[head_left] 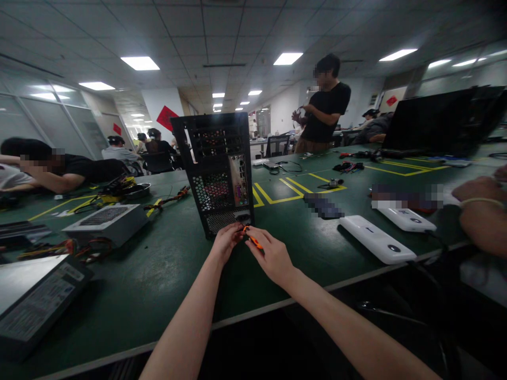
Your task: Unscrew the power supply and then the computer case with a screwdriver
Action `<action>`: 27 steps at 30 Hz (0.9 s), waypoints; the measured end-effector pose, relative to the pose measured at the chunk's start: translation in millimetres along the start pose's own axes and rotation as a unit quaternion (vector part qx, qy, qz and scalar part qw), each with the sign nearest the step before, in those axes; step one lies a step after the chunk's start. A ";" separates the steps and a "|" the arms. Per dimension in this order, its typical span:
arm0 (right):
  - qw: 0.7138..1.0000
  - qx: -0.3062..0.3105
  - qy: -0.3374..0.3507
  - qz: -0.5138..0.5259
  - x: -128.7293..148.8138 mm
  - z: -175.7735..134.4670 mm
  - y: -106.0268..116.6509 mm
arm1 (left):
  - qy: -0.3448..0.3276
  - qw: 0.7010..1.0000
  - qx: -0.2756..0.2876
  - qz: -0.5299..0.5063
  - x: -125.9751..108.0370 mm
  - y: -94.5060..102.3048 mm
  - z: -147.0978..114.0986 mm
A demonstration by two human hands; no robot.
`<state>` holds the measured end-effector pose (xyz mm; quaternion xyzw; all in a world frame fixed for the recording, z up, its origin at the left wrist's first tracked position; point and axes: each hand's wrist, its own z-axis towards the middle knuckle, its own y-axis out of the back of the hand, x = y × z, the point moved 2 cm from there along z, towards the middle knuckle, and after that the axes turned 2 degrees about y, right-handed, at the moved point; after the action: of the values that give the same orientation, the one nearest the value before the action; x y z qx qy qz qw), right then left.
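Observation:
A black computer case (225, 174) stands upright on the green table, its back panel with ports and honeycomb vents facing me. My right hand (273, 256) grips an orange-and-black screwdriver (255, 241) in front of the lower right of that panel. Close beside it, my left hand (227, 243) has its fingers drawn together at the case's bottom edge, near the front end of the screwdriver. What the left fingers pinch, if anything, is too small to make out. Whether the screwdriver's tip touches the case is hidden by my fingers.
To the left lie two power supplies, a grey one (106, 224) and a nearer one (35, 306), with bundled cables. White power banks (374, 240) and phones lie to the right, beside another person's arm (485, 211). A person in black (327, 108) stands behind the table.

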<state>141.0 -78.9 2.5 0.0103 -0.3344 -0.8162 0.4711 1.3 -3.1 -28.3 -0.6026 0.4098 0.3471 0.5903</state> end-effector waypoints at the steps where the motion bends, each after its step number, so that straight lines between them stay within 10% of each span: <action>1: 1.000 -0.010 -0.007 0.011 -1.0 0.3 1.0 | 0.001 1.000 -0.002 0.001 0.3 0.2 0.4; 10: 0.975 -0.030 -0.176 0.130 -5.8 -2.9 -3.8 | 0.015 1.000 0.006 0.014 -1.2 -1.3 -0.8; 19: 0.831 0.008 -0.445 0.335 -24.4 -1.8 -31.6 | 0.009 1.000 -0.008 0.002 -1.1 0.4 -0.7; 27: 0.693 -0.030 -0.544 0.472 -7.8 5.7 -39.5 | 0.003 1.000 -0.016 0.025 -0.4 2.3 0.8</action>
<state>113.3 -56.7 -17.4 -0.6092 -0.4682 -0.3591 0.5299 -0.9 -2.2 -29.0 -0.6024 0.4213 0.3662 0.5705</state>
